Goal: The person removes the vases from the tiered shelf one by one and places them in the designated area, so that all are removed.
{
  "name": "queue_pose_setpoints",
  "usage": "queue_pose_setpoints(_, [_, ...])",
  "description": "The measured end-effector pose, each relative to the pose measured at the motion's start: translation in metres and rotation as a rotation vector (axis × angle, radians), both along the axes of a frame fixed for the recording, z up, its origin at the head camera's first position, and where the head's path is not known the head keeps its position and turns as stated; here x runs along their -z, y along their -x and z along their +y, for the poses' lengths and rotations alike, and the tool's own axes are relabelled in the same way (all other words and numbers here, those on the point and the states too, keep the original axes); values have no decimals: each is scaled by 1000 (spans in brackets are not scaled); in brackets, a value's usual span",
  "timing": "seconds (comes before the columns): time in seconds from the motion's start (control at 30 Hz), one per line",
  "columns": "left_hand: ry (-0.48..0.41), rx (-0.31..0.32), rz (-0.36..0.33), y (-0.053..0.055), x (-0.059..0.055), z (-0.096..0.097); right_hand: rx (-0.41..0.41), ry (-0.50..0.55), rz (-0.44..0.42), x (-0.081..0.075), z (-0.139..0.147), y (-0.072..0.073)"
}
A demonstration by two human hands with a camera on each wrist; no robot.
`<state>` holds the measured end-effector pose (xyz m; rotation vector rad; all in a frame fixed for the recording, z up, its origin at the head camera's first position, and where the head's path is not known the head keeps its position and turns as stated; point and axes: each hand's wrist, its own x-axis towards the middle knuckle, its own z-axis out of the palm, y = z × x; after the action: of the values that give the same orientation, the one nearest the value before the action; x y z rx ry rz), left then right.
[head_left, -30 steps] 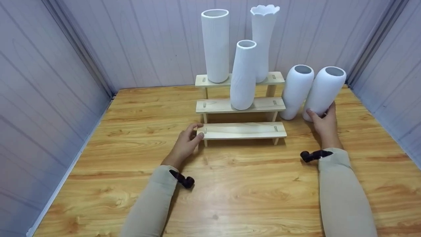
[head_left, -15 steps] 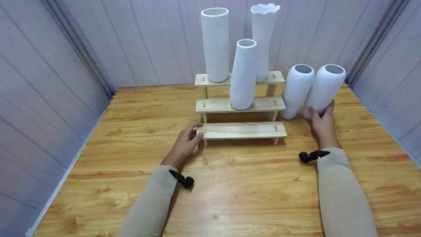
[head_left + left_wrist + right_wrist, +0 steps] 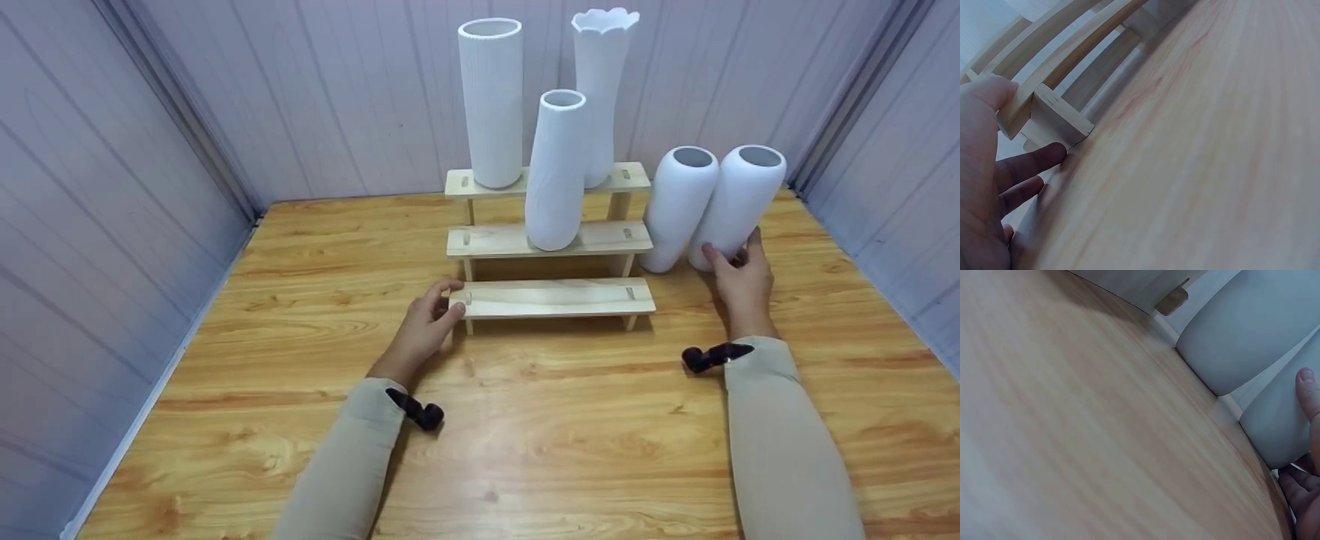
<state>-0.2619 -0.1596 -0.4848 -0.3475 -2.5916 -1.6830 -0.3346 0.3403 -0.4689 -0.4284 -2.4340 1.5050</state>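
Note:
My left hand (image 3: 422,330) grips the left end of the lowest step of a three-tier wooden stand (image 3: 555,298). In the left wrist view, its thumb (image 3: 1000,90) presses on the board while other fingers (image 3: 1033,163) reach beside the leg below. On the right, my right hand (image 3: 742,285) holds the lower part of an upright, smooth white vase (image 3: 739,202). Its thumb (image 3: 1307,385) lies on the near side, and its fingers go partly hidden around the far side. A matching vase (image 3: 679,206) stands just left of it, beside the stand.
A ribbed cylindrical vase (image 3: 493,105) and a scalloped-rim vase (image 3: 600,82) stand on the top tier. A tapered vase (image 3: 555,176) is on the middle tier. Pale panelled walls (image 3: 337,97) enclose the wooden table (image 3: 525,450) at back and sides.
The right hand has shifted the held vase slightly back and to the left, closer to its matching vase. My left hand and the stand have stayed in place.

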Motion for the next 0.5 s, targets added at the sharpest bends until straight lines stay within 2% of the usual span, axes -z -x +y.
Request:
queue_pose_setpoints(0.3, [39,-22,18,1,0,1,-45,-76,31,2,-1,0])
queue_pose_setpoints(0.5, [32,-31,16,1,-1,1,-50,-89,49,2,-3,0])
